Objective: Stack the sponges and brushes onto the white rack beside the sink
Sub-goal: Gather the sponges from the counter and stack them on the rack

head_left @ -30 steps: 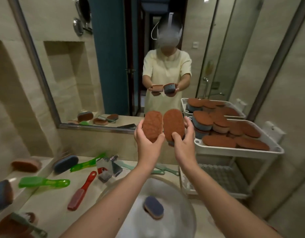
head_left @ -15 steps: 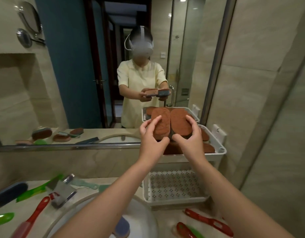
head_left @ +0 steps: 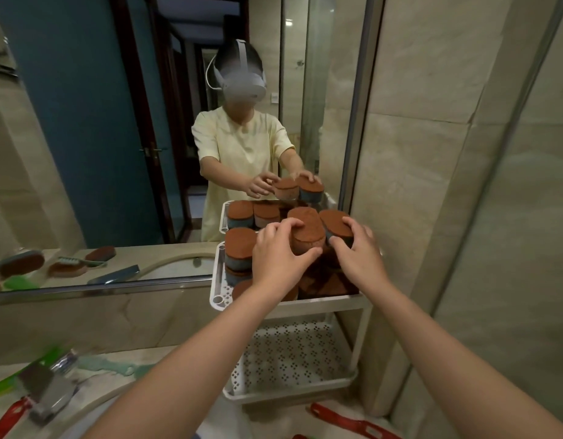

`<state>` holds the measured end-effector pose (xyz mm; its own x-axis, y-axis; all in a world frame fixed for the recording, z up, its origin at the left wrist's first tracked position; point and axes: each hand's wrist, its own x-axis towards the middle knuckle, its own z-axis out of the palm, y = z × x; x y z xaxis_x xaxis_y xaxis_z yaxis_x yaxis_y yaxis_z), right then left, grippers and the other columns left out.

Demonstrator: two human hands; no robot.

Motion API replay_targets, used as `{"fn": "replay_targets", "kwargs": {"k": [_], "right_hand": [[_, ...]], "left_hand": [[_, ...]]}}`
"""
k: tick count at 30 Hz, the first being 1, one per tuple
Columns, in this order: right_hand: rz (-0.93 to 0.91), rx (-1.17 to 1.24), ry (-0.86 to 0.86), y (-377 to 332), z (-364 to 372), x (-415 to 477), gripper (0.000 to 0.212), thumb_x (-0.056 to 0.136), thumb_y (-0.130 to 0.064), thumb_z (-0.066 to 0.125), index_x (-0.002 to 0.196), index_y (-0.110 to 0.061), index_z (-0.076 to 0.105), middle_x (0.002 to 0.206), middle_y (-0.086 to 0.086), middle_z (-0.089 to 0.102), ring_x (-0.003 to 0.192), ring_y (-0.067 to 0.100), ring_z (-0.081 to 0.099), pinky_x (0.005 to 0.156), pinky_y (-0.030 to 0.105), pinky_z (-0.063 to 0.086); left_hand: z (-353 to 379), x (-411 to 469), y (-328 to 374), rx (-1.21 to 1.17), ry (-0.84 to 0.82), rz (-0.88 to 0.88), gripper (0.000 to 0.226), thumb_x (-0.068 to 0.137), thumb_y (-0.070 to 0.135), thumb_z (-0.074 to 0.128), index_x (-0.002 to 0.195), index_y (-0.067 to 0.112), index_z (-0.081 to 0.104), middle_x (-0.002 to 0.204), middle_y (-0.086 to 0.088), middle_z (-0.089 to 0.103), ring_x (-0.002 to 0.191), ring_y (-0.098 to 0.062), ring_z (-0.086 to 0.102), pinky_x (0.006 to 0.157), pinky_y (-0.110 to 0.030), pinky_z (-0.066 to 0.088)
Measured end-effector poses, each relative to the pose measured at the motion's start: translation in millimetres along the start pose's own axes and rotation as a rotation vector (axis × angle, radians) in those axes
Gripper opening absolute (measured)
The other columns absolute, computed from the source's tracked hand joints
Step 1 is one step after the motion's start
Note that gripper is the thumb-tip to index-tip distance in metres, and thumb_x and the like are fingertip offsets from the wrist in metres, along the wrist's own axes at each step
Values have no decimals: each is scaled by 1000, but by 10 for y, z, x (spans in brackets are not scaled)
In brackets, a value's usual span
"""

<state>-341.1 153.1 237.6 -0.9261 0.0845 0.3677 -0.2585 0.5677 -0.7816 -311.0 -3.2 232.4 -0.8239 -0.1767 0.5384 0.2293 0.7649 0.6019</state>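
**Mirror** (head_left: 115, 153): the upper left of the view was filled by it. The person, both hands and the rack's top tray were seen reflected. The reflected face was blurred.

**Bench** (head_left: 270, 419): pale stone, cut off by the lower frame edge. A chrome tap (head_left: 52, 392) was noted at lower left, smeared by blur.

**White rack** (head_left: 353, 301): two tiers, stood at the bench's right end against the wall.
- The upper tray was packed with brown-topped sponges.
- A stack (head_left: 240, 247) with blue bodies was recorded at the tray's left side.
- Much of the remaining pile was hidden behind the hands.
- The perforated lower shelf (head_left: 293, 353) was partly covered by the forearms.

**Left hand** (head_left: 277, 255): the fingers were curled over the top of the left sponge (head_left: 307, 232) and the thumb was set against its near side. The sponge was gripped at the top of the pile in the upper tray.

**Right hand** (head_left: 359, 255): the fingers were curled over the right sponge (head_left: 334, 223), which had a blue body and was held just beside the first. Whether either sponge rested on those beneath could not be told.

**Red brush** (head_left: 353, 423): it was laid on the bench in front of the rack, with one end hidden by the right forearm.

**Red handle** (head_left: 7, 419): it was cut off at the lower left corner.

**Green item** (head_left: 7, 386): it sat beside the red handle and was too blurred to identify.
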Motion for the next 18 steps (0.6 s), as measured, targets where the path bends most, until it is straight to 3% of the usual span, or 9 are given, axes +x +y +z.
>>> {"fn": "replay_targets", "kwargs": {"k": [3,7,14,18], "right_hand": [[17,-51,-2,114,61,82,50,95,-38,52,143,-25,42,145,2,34,126,22,44,96,28,32],[41,-128,-56,228,139,155,51,98,-37,49,145,-23,39,147,5,33,127,23,44,95,28,35],[13,-200,-83,347,211,113,55,98,-35,48,149,-21,33,153,2,26,137,21,35,109,32,32],[-14,-312,-96,339,222,96,57,98,-36,45,150,-18,31,159,2,19,145,21,23,115,35,25]], "left_hand": [[97,62,-4,114,39,31,56,69,65,66,115,37,51,117,7,55,119,-17,43,100,-35,39],[201,97,-50,241,50,55,59,68,72,62,112,33,53,110,7,57,114,-18,46,102,-36,37],[281,57,-152,397,32,154,61,70,73,59,113,30,54,113,8,58,118,-15,47,116,-41,20],[291,54,-147,443,22,152,54,75,66,60,111,27,56,130,3,50,130,-17,39,118,-44,15]]}}
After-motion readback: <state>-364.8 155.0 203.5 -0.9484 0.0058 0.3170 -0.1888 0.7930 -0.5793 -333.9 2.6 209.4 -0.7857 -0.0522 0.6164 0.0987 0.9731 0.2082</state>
